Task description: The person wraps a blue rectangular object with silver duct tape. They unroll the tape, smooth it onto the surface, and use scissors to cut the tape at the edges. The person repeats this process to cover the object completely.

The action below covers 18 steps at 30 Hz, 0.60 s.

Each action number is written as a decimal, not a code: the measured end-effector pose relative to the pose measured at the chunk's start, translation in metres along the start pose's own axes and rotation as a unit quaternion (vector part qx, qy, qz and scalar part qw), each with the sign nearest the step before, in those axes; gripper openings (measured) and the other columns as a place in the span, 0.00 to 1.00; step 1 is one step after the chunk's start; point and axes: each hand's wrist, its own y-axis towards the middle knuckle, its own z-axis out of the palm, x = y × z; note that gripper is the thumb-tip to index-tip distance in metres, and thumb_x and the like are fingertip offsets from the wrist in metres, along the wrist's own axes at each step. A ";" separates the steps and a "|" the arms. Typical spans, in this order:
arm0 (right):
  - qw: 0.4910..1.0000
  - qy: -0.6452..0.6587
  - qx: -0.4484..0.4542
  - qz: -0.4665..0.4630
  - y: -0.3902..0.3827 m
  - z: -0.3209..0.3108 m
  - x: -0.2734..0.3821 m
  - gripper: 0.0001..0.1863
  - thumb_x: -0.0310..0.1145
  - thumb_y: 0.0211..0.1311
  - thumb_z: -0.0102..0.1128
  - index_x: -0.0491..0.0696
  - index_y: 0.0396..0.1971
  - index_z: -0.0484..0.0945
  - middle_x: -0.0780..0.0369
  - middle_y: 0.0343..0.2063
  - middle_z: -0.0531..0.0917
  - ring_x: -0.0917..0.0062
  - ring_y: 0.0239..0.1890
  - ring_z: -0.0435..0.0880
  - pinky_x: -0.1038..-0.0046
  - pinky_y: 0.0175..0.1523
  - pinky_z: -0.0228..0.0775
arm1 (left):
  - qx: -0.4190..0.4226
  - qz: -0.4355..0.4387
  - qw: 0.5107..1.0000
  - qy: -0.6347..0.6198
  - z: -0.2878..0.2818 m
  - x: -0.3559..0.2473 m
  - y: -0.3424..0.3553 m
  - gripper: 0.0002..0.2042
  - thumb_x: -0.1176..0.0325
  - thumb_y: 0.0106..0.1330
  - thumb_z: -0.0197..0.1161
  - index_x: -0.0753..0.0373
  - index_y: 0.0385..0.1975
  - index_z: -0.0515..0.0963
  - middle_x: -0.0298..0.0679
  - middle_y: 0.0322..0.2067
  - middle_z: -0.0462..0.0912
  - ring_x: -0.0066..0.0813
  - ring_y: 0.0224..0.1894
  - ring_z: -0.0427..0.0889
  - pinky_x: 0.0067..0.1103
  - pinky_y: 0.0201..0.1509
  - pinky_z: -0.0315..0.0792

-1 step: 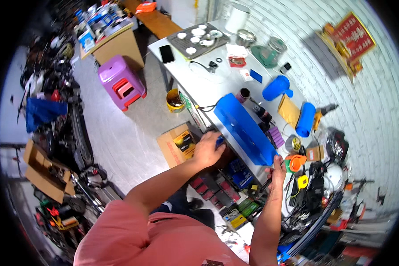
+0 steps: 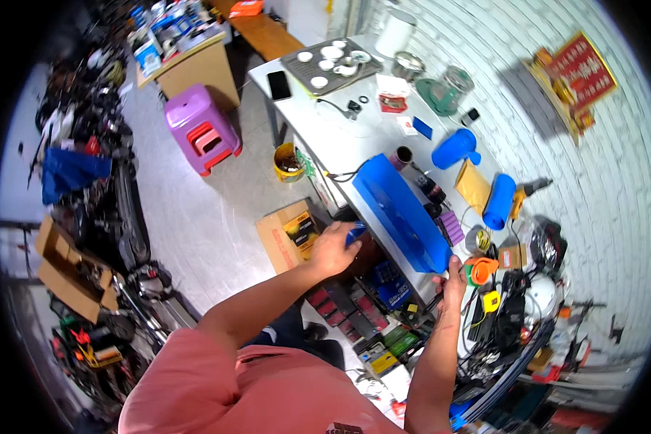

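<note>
My left hand [image 2: 334, 246] is closed around a small blue object [image 2: 354, 232] at the table's near edge, left of a long blue folded panel [image 2: 401, 210]; its fingers partly hide that object. My right hand [image 2: 452, 278] grips the lower right end of the panel, thumb at the corner. The panel lies along the edge of the white table [image 2: 312, 119]. Beside it are a dark cup [image 2: 401, 156], a bottle [image 2: 430, 189], purple cells [image 2: 450, 228] and two blue cylinders [image 2: 498, 201]. An orange item [image 2: 482, 270] sits by my right hand.
A purple stool [image 2: 195, 119] and yellow bucket [image 2: 286, 165] stand left of the table, a cardboard box [image 2: 275, 242] below it. Piled parts [image 2: 87, 181] line the left side. Boxed items [image 2: 347, 311] lie under the table edge, clutter [image 2: 528, 304] at right.
The view has shifted slightly, with the table and wall appearing a little lower. My left hand has moved slightly down and left; my right hand still holds the panel's end.
</note>
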 end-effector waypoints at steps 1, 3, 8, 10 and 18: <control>1.000 0.010 -0.014 0.013 -0.001 0.003 0.000 0.28 0.56 0.80 0.67 0.50 0.64 0.79 0.65 0.49 0.89 0.83 0.22 0.84 0.82 0.20 0.60 | 0.014 -0.030 0.999 -0.017 -0.007 0.015 -0.014 0.24 0.63 0.73 0.71 0.65 0.66 0.80 0.55 0.60 0.85 0.53 0.60 0.85 0.38 0.66 0.79; 0.999 -0.025 0.003 0.022 0.005 0.008 0.006 0.29 0.61 0.81 0.62 0.50 0.62 0.78 0.63 0.46 0.89 0.81 0.21 0.85 0.80 0.19 0.60 | 0.016 -0.074 0.995 -0.063 -0.010 0.040 -0.022 0.22 0.63 0.73 0.72 0.65 0.64 0.81 0.52 0.53 0.88 0.48 0.52 0.90 0.35 0.60 0.82; 0.995 -0.054 -0.017 0.082 0.021 0.016 0.012 0.34 0.69 0.77 0.61 0.53 0.61 0.77 0.59 0.41 0.90 0.77 0.22 0.86 0.80 0.18 0.58 | 0.053 -0.168 0.943 -0.283 -0.002 0.085 0.032 0.18 0.61 0.76 0.70 0.63 0.60 0.84 0.39 0.42 0.90 0.31 0.41 0.89 0.29 0.45 0.83; 0.992 -0.075 -0.042 0.093 0.025 0.016 0.007 0.39 0.74 0.73 0.63 0.51 0.60 0.78 0.58 0.39 0.91 0.76 0.22 0.87 0.81 0.18 0.56 | 0.130 -0.241 0.898 -0.343 -0.017 0.064 0.075 0.16 0.58 0.78 0.67 0.61 0.58 0.85 0.35 0.44 0.89 0.26 0.41 0.88 0.25 0.43 0.82; 0.982 0.009 -0.079 0.169 0.038 0.012 -0.002 0.38 0.71 0.76 0.59 0.50 0.63 0.77 0.56 0.48 0.91 0.62 0.38 0.94 0.66 0.33 0.92 | 0.288 -0.403 0.737 -0.460 -0.015 0.073 0.170 0.32 0.36 0.78 0.64 0.63 0.59 0.79 0.43 0.49 0.85 0.41 0.47 0.87 0.40 0.48 0.82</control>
